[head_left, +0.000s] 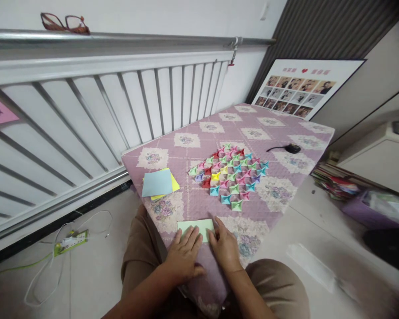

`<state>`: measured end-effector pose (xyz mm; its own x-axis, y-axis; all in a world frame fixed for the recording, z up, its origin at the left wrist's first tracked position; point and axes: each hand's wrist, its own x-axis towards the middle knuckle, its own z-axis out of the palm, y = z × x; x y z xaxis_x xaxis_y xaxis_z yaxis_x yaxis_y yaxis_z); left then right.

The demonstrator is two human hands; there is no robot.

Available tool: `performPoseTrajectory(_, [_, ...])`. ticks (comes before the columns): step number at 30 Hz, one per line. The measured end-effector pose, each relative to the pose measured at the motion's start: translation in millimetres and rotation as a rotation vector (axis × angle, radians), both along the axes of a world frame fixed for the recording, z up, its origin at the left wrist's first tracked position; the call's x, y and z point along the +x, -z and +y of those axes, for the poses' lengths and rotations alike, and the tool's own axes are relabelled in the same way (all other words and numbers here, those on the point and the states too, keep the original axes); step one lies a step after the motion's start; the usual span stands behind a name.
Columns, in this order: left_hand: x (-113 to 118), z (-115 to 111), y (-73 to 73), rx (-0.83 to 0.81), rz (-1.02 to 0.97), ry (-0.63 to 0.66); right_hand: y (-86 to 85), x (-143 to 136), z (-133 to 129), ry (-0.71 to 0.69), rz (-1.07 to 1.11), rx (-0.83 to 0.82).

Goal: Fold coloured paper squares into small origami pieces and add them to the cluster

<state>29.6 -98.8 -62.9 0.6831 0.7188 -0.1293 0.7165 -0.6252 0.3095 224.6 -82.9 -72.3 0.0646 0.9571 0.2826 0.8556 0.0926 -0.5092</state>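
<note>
While green paper lies long axis left-right, left hand flat atop, right hand spread at edge.

Left hand partly hides green paper; picture's edge crops pink sheet.

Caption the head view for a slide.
Two hands press pale green paper beside colourful folded paper pieces on a floral tablecloth.

The table is covered by a purple flowered cloth. On it lies a group of small folded papers, in many colours. Left of this group are one blue sheet and, partly under it, yellow paper. Nearer than the group is a pale green paper; right of it, a black object with thin cord.
</note>
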Motion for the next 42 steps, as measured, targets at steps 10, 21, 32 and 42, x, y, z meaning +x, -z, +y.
performPoseTrajectory(10, [0.0,2.0,-2.9,-0.012,0.031,0.020,0.2,-0.8,0.2,-0.001,-0.032,0.008])
performPoseTrajectory(21, [-1.9,3.2,-3.4,-0.012,-0.002,0.039,-1.6,-0.3,1.2,-0.003,0.009,0.009])
performPoseTrajectory(32, [-0.6,3.9,-7.4,0.004,0.003,0.036,-12.7,2.1,27.1,0.012,0.222,-0.162])
performPoseTrajectory(42, [-4.5,3.5,-18.7,-0.002,-0.039,0.044,-38.9,12.1,66.6,-0.296,0.040,-0.471])
